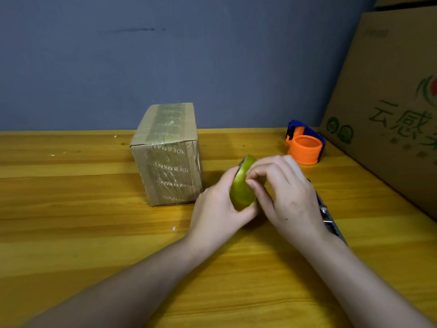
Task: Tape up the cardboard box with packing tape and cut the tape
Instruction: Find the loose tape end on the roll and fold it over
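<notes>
A small cardboard box (166,153) stands on the wooden table (71,221), its top and front covered with shiny printed tape. Just right of the box, above the table, my left hand (214,213) grips a yellow-green roll of packing tape (241,189) held on edge. My right hand (287,196) is against the roll's right side, its curled fingertips on the roll's outer surface. Part of the roll is hidden by both hands. A dark metal tool (327,214), possibly a cutter, lies on the table mostly hidden under my right wrist.
An orange and blue tape dispenser (305,144) sits at the back right of the table. A large printed cardboard carton (390,102) stands along the right edge. A grey wall runs behind the table.
</notes>
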A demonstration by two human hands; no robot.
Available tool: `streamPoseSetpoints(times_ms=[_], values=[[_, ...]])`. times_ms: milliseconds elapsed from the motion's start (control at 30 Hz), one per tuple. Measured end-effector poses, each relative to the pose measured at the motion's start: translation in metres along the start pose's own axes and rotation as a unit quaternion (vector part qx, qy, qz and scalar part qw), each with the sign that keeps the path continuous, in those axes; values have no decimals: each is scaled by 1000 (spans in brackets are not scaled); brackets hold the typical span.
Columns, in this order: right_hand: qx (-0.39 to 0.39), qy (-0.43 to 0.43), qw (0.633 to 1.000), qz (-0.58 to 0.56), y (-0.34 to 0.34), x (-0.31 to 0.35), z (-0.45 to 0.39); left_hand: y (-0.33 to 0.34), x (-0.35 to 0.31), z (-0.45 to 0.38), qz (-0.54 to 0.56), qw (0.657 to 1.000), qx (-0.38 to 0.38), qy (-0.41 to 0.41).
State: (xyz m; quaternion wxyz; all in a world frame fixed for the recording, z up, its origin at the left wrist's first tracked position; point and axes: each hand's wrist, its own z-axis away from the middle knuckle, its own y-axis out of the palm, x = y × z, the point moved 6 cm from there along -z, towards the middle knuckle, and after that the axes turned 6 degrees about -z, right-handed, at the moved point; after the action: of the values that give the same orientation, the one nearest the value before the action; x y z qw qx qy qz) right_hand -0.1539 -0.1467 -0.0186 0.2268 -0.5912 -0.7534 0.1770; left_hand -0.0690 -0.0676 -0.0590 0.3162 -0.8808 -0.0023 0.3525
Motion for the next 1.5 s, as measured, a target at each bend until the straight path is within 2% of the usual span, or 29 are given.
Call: streamPoseSetpoints(times_ms=[200,433,600,900,1033,1100,1200,1333,1500], values=[[15,55,998,-42,2,-7,2,3,7,-2,40,999,6,-13],[-31,115,987,-109,-1,-17,2,7,8,-2,106,993,52,15],[-44,193,957,-212,-1,-29,4,11,13,-4,106,992,61,-3],[-30,149,982,-109,-2,-32,4,14,16,-4,123,990,73,-10],[-36,134,988,-62,-2,-32,6,16,17,-1,11,996,88,2],[-35,122,991,-40,-1,-32,6,16,16,-1,-11,996,93,5],[-31,87,996,12,-3,-27,3,22,17,-1,58,990,125,2],[-29,40,998,46,-5,-21,-2,24,18,-1,144,981,128,-20],[3,18,997,71,-8,-14,-5,23,19,-2,101,989,111,2]])
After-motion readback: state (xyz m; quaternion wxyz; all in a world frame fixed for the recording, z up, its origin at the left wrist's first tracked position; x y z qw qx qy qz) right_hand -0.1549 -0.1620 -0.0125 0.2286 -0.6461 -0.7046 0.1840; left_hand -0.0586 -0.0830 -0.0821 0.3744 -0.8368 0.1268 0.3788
